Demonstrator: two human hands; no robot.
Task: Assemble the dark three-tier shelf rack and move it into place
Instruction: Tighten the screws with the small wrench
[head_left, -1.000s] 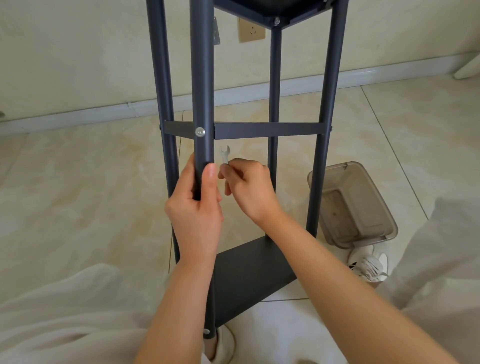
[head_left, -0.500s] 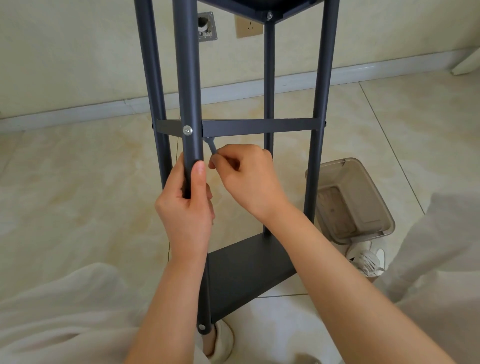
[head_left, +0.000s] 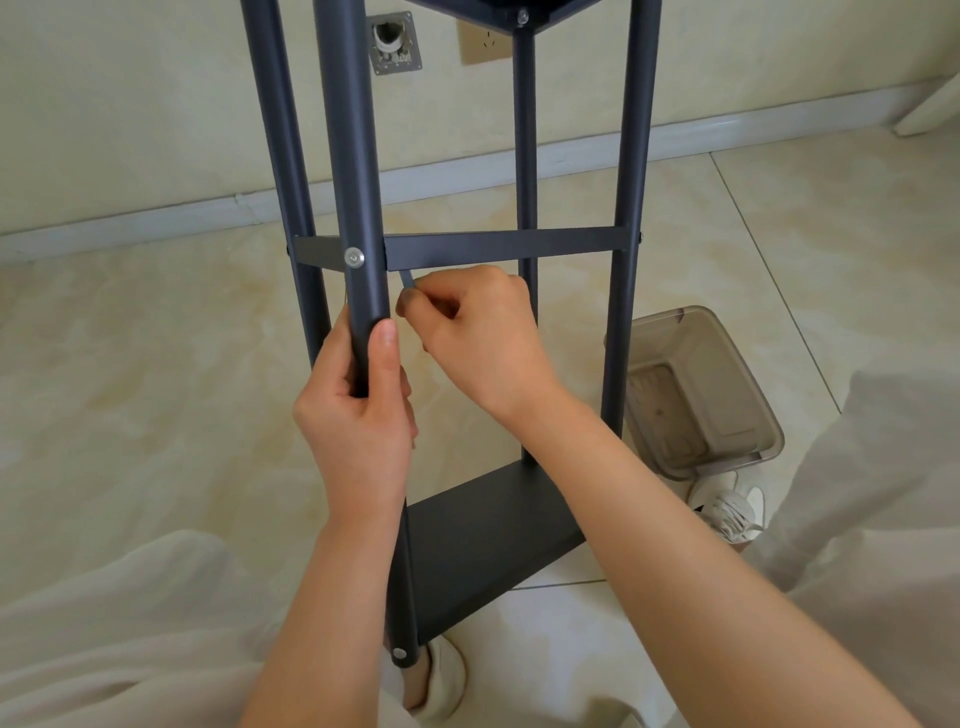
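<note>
Dark steel rack (head_left: 493, 530), upright on tiled floor (head_left: 130, 364). Left grip (head_left: 358, 415) wrapped round front post (head_left: 348, 156), below middle-tier screw (head_left: 354, 256). Right grip (head_left: 478, 338) pinching small wrench (head_left: 407, 278), head hidden behind post. Step, as judged: tightening this joint. Next calls for short wrench turns, post held steady.

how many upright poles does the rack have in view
4. The near pole, held by the left hand; the left rear pole behind it; the far pole in the middle; the right pole beside the clear bin. None looks hidden.
</note>
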